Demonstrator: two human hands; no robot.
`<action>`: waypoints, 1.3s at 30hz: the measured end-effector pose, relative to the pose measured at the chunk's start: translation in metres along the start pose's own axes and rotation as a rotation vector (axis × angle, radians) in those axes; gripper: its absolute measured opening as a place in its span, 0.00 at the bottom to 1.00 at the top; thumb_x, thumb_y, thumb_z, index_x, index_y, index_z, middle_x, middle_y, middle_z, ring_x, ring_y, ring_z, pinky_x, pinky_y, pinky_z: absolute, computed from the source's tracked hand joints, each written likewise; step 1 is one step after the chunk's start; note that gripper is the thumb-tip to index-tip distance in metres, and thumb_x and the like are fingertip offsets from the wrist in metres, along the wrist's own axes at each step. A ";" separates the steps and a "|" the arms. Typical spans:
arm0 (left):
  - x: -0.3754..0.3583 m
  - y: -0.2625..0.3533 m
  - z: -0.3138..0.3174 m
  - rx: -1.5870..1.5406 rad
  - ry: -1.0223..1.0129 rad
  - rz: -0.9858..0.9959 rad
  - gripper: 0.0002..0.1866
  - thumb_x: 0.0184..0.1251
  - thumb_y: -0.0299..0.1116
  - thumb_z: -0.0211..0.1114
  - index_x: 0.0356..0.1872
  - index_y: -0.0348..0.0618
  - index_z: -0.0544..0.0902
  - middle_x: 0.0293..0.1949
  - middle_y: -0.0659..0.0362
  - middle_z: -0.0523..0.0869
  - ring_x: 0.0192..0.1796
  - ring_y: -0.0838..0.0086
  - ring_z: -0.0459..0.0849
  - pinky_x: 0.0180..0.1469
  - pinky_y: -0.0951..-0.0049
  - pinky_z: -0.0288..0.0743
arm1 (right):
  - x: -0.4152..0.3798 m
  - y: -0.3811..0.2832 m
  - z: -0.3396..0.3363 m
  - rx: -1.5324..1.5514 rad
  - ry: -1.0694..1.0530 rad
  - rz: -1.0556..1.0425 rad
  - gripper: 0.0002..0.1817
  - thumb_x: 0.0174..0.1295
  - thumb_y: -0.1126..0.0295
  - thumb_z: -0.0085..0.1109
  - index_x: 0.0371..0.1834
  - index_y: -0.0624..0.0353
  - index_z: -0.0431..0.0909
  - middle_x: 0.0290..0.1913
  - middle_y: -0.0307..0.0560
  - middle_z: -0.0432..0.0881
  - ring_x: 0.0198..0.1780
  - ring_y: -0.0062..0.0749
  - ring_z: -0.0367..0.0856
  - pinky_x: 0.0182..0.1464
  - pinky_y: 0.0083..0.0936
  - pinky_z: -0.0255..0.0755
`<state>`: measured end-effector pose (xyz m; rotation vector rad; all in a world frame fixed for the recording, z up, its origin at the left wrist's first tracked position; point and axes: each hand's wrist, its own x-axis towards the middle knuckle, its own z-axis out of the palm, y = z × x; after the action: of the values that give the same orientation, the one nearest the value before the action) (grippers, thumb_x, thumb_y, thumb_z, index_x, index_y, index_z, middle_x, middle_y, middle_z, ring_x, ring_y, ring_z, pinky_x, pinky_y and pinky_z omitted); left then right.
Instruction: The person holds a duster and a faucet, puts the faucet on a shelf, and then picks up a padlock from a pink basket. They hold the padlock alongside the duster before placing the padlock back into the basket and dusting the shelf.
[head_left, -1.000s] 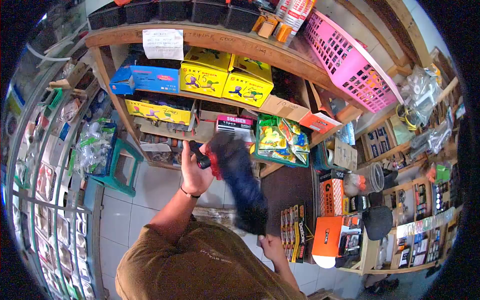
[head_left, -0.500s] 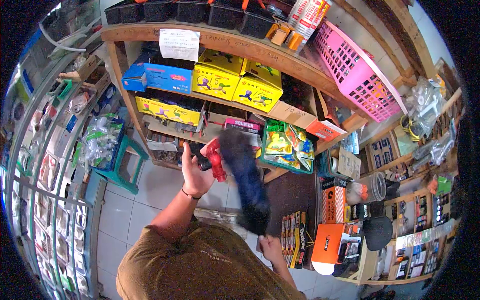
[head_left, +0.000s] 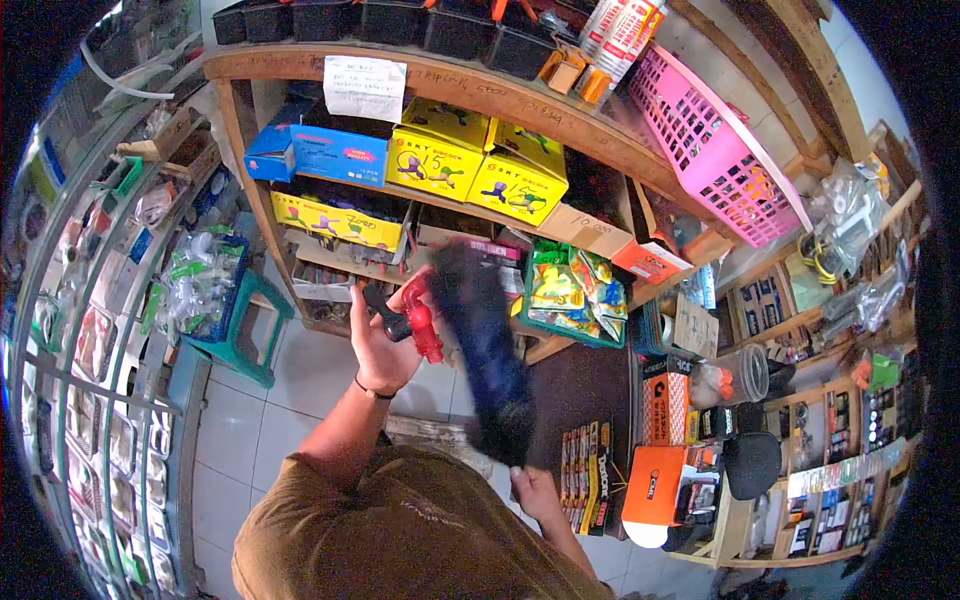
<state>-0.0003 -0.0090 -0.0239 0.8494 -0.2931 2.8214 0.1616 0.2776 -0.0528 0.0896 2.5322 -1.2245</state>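
On the left, my left hand point(head_left: 380, 350) is raised with the palm turned up, holding a red plastic tap point(head_left: 422, 325) with a black lever handle point(head_left: 390, 316). My right hand point(head_left: 538, 494) grips the lower end of a long dark blue duster point(head_left: 488, 350), its fingers wrapped round the handle. Motion blurs the duster, which slants up and left until its upper end overlaps the tap's right side in this view. Behind the duster's top is a pink box point(head_left: 497, 252) on the lower shelf.
A wooden shelf point(head_left: 440, 75) ahead carries yellow boxes point(head_left: 433, 160), a blue box point(head_left: 340, 152) and a green basket point(head_left: 575, 335) of packets. A pink basket point(head_left: 715, 150) leans at upper right. A green stool point(head_left: 262, 330) stands left; an orange box point(head_left: 655, 485) sits at right.
My left hand has moved slightly left with the tap, which has turned so its black lever shows more. The duster has shifted a little left, and my right hand with it.
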 end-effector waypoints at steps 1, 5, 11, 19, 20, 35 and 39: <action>0.005 -0.002 0.013 0.000 -0.002 0.004 0.47 0.53 0.70 0.37 0.60 0.34 0.57 0.60 0.45 0.61 0.62 0.58 0.61 0.63 0.60 0.52 | -0.002 -0.010 -0.003 -0.142 -0.025 -0.073 0.22 0.58 0.56 0.48 0.15 0.63 0.70 0.10 0.49 0.67 0.13 0.32 0.66 0.19 0.30 0.61; 0.014 -0.007 0.046 0.405 0.535 0.088 0.48 0.52 0.70 0.37 0.59 0.33 0.58 0.58 0.46 0.64 0.61 0.60 0.62 0.63 0.58 0.52 | 0.002 -0.009 -0.003 -0.008 0.004 -0.004 0.22 0.58 0.57 0.49 0.14 0.64 0.68 0.11 0.47 0.68 0.15 0.32 0.66 0.22 0.30 0.63; 0.026 0.017 0.012 0.338 0.322 -0.049 0.47 0.53 0.70 0.35 0.59 0.33 0.58 0.60 0.45 0.62 0.62 0.50 0.59 0.63 0.54 0.51 | 0.002 -0.046 0.011 -0.253 -0.029 -0.114 0.21 0.60 0.59 0.46 0.13 0.62 0.67 0.10 0.38 0.66 0.15 0.22 0.65 0.19 0.24 0.59; 0.048 0.057 -0.002 0.421 0.316 -0.155 0.46 0.53 0.69 0.39 0.58 0.34 0.60 0.57 0.47 0.66 0.61 0.50 0.60 0.64 0.59 0.51 | 0.025 -0.041 0.056 -0.213 0.015 -0.151 0.21 0.61 0.59 0.46 0.12 0.59 0.67 0.10 0.35 0.66 0.13 0.21 0.61 0.17 0.23 0.57; 0.050 0.059 -0.005 0.341 0.325 -0.160 0.45 0.54 0.69 0.37 0.58 0.34 0.61 0.60 0.47 0.62 0.60 0.53 0.63 0.61 0.57 0.55 | 0.028 -0.038 0.062 -0.025 0.074 -0.037 0.21 0.59 0.58 0.48 0.12 0.59 0.67 0.09 0.39 0.66 0.13 0.25 0.61 0.18 0.25 0.59; 0.054 0.042 0.032 0.392 0.400 0.084 0.44 0.52 0.68 0.44 0.56 0.34 0.64 0.52 0.53 0.72 0.51 0.66 0.69 0.55 0.66 0.60 | 0.027 -0.034 0.024 -0.037 0.139 0.016 0.20 0.61 0.63 0.47 0.13 0.60 0.66 0.11 0.36 0.66 0.14 0.18 0.62 0.18 0.21 0.57; 0.054 0.035 0.037 0.369 0.380 0.086 0.47 0.54 0.69 0.35 0.60 0.31 0.56 0.55 0.49 0.68 0.58 0.62 0.66 0.60 0.62 0.56 | 0.029 -0.039 0.000 -0.033 0.117 0.031 0.19 0.60 0.63 0.47 0.14 0.60 0.66 0.12 0.35 0.67 0.15 0.18 0.64 0.18 0.21 0.58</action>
<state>-0.0328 -0.0456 0.0318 0.3418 0.2577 3.0862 0.1270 0.2509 -0.0328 0.1968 2.6390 -1.1980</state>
